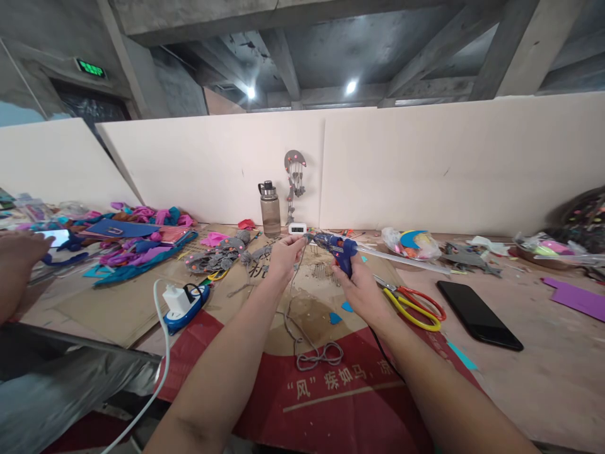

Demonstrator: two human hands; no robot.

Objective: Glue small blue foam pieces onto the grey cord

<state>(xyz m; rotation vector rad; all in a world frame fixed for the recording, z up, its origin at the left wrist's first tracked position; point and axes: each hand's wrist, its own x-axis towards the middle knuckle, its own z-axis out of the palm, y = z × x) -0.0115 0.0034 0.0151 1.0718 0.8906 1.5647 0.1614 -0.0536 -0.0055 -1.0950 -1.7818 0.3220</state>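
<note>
Fingers: right hand (362,287) wrapped tight round the grip of the blue glue gun (338,247); left hand (283,255) pinches the grey cord (302,340) at its top end, right by the gun's nozzle.
Arms: both forearms reach forward, hands raised above the cardboard sheet (265,296), close together.
Glue gun: blue body, nozzle pointing left toward the left fingertips, clear stick trailing right.
Cord: thin, grey, hanging from the pinch, ending in loops on the red banner (340,391).
Nearby: yellow-and-red scissors (413,302), black phone (477,314), water bottle (270,209).
Hard to see: nozzle tip and cord probably touch; too small to confirm.
Cut off: another person's hand (16,252) at the left edge.
</note>
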